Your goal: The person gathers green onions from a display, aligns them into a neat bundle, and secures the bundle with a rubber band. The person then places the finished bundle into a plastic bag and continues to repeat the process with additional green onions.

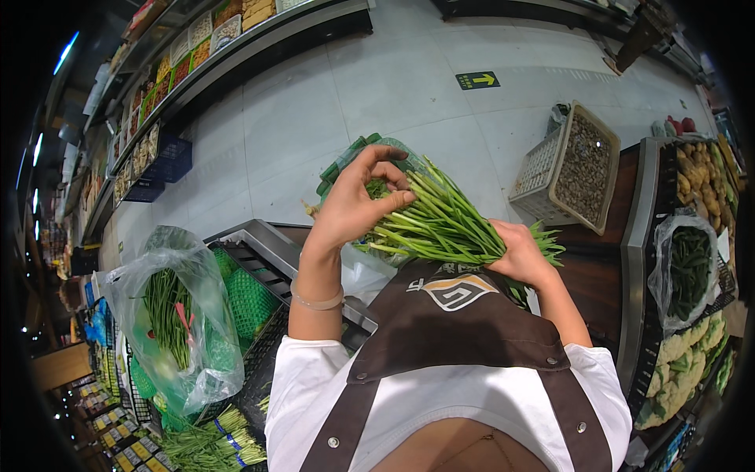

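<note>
A loose bunch of long green vegetable stalks (pixel 448 218) is gripped around its leafy side by my right hand (pixel 519 251), in front of the brown apron (pixel 460 312). The pale cut ends fan out to the left. My left hand (pixel 368 197) is raised at those ends, fingers curled and parted, with thumb and fingertips near the stalk tips; whether it touches a stalk is unclear. Behind the left hand, partly hidden, is a green net-like container (pixel 348 162) with leafy greens.
A clear plastic bag (pixel 200 330) of green stalks lies left, beside green mesh-wrapped produce (pixel 250 298) and banded bundles (pixel 239 439). At right stand a white crate (pixel 537 171) of small brown shell-like items, potatoes (pixel 699 183), bagged green peppers (pixel 687 271) and cauliflower (pixel 678 366). A person's legs (pixel 640 38) show far off.
</note>
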